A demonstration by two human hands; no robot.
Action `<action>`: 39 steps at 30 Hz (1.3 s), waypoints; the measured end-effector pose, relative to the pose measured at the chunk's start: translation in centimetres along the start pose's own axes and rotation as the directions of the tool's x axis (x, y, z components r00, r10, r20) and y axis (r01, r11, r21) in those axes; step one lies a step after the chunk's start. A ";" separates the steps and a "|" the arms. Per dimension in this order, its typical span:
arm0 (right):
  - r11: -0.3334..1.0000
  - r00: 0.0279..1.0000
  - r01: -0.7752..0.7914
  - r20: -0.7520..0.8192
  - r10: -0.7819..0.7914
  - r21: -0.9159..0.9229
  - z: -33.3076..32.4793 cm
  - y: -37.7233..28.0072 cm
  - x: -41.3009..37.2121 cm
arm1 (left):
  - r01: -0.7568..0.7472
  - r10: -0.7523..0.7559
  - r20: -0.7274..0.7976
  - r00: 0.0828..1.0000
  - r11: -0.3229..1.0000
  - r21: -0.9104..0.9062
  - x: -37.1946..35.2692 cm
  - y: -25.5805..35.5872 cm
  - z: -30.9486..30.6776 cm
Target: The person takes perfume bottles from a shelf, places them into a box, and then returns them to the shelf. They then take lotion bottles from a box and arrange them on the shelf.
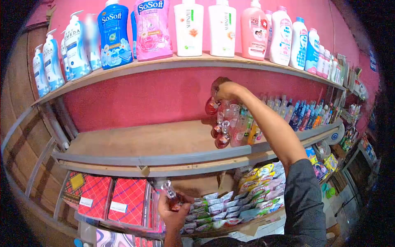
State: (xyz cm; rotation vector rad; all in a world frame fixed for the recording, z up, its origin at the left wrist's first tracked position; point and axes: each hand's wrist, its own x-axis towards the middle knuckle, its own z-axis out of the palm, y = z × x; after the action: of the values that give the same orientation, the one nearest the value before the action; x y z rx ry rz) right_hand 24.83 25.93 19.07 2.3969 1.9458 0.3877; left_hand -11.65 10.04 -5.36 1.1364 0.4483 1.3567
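Observation:
My left hand (175, 212), low in front of the lower shelf, is closed around a small perfume bottle (176, 203) with red liquid and a clear cap that sticks up past the fingers. Reaching over the middle shelf, my right hand (227, 89) is closed at the top of a round red perfume bottle (212, 107), its fingers partly blurred. Below it, more round red bottles (222, 140) with clear tops stand at the left end of a row of small body-spray bottles (284, 109). My right forearm passes in front of part of that row.
The middle shelf (135, 138) has a grey metal front rail. Lotion and soap bottles (189, 31) line the upper shelf (156, 64). Red plaid boxes (127, 201) and toothpaste packs (263, 189) fill the lower level. A pink wall (135, 96) stands behind.

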 end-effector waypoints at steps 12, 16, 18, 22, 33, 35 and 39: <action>0.990 0.993 0.088 0.094 -0.077 -0.114 5.9 0.8 7.2 | 0.066 -0.046 0.161 0.986 0.990 -0.122 2.0 -2.0 -1.7; 0.996 0.990 0.081 0.121 -0.075 -0.045 7.0 0.6 7.6 | 0.107 -0.070 0.184 0.980 0.974 -0.199 2.1 -2.6 -1.8; 0.995 0.988 0.090 0.126 -0.084 -0.041 7.8 1.0 8.1 | 0.118 -0.090 0.183 0.979 0.982 -0.147 2.1 -2.4 -1.9; 0.994 0.991 0.102 0.087 -0.100 -0.023 9.6 1.9 8.9 | 0.085 -0.063 0.187 0.980 0.990 -0.111 2.2 -3.1 -2.0; 0.997 0.973 0.076 0.221 -0.070 -0.017 9.0 1.5 8.8 | 0.103 -0.078 0.183 0.980 0.986 -0.133 2.0 -3.2 -1.3; 0.999 0.973 0.025 0.229 -0.030 0.025 9.3 1.6 9.0 | 0.118 -0.094 0.170 0.981 0.984 -0.135 1.9 -3.2 -1.0; 0.998 0.965 0.064 0.254 -0.059 -0.010 10.0 1.9 9.6 | 0.106 -0.082 0.160 0.984 0.984 -0.145 1.7 -3.3 -0.8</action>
State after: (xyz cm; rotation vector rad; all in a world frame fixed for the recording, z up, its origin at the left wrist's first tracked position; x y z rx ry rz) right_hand 30.57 36.11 11.38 2.2393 1.8882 0.0892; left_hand -10.15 12.42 -7.88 1.0705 0.2778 1.1904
